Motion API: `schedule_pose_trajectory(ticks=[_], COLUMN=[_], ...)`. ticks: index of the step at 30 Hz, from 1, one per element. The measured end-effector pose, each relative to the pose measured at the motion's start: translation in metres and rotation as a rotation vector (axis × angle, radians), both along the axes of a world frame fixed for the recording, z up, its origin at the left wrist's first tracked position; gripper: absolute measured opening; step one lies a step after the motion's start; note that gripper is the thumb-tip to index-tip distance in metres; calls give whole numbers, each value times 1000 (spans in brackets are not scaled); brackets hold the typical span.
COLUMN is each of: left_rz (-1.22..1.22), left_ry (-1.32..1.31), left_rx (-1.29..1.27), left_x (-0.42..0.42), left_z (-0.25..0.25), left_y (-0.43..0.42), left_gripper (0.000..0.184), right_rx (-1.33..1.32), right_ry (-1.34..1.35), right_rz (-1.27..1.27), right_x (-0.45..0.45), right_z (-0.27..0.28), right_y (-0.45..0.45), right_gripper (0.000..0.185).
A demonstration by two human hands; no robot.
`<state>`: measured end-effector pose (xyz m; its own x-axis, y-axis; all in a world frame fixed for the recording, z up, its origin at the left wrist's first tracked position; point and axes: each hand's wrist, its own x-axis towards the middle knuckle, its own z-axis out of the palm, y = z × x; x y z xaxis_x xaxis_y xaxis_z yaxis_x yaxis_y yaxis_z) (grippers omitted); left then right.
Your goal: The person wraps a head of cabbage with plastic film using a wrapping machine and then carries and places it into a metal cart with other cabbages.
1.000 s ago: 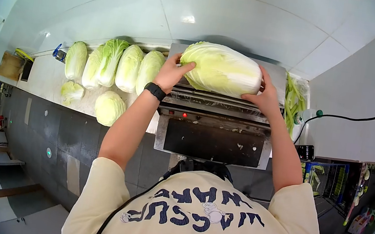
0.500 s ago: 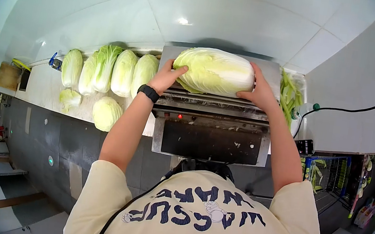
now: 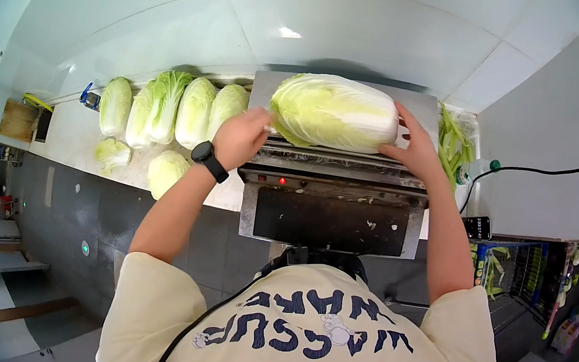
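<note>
A large napa cabbage [image 3: 337, 112] lies sideways on the metal top of a film-wrapping machine [image 3: 340, 166]. My right hand [image 3: 417, 154] cups its white stem end, thumb at the near side and fingers round the far side. At the leafy left end is my left hand [image 3: 239, 140], its fingers curled together close to the leaf edge. Motion blurs those fingertips, so whether they pinch a bit of leaf cannot be made out. A black watch [image 3: 210, 160] sits on the left wrist.
Several napa cabbages [image 3: 164, 106] stand in a row on the left counter, with a loose leaf piece [image 3: 112, 153] and another cabbage [image 3: 167, 174] in front. Trimmed green leaves [image 3: 452, 144] and a phone [image 3: 477, 227] lie right. A black cable [image 3: 553, 166] crosses the right side.
My left hand has let go of the cabbage's left end and drawn slightly left and toward me, its fingers curling. The right hand stays at the stem end; the cabbage has hardly moved.
</note>
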<state>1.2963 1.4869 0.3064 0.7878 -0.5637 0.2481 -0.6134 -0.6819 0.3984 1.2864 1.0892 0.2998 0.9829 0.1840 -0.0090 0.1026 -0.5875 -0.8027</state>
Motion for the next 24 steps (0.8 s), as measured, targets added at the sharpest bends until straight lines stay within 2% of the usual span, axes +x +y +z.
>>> schedule_pose_trajectory(ticks=[1,2,5,8,11,16,19,24], left_rz=[-148,-190,-239,-204,-206,-225,-223,-200], left_ry=[-115,-116,-95,-108,-121,-127,-141,-134], left_rx=[212,255,406,443,462,546,547,488], left_x=[-3,-5,-13,-19,-19,-14,-14,-13], left_z=[1,-12,-26,-30,-35,-36,-34,-36], left_y=[8,14,24,25,21,15,13,17], left_gripper=[28,19,14,13,13,12,8,6], right_rx=[-33,-53,-42,-100,-291,-598,-663,-703], right_ry=[-22,-94,-193,-100,-189,-219,-230,-170], right_rz=[9,-1,-47,-77,74,296,346,380], right_x=[-2,-7,-19,-36,-50,-56,-54,-48], right_z=[1,1,-3,0,-6,-22,-27,-23], right_y=[-6,-11,-33,-47,-54,-46,-38,-31], right_gripper=[93,81,56,32,22,18,21,13])
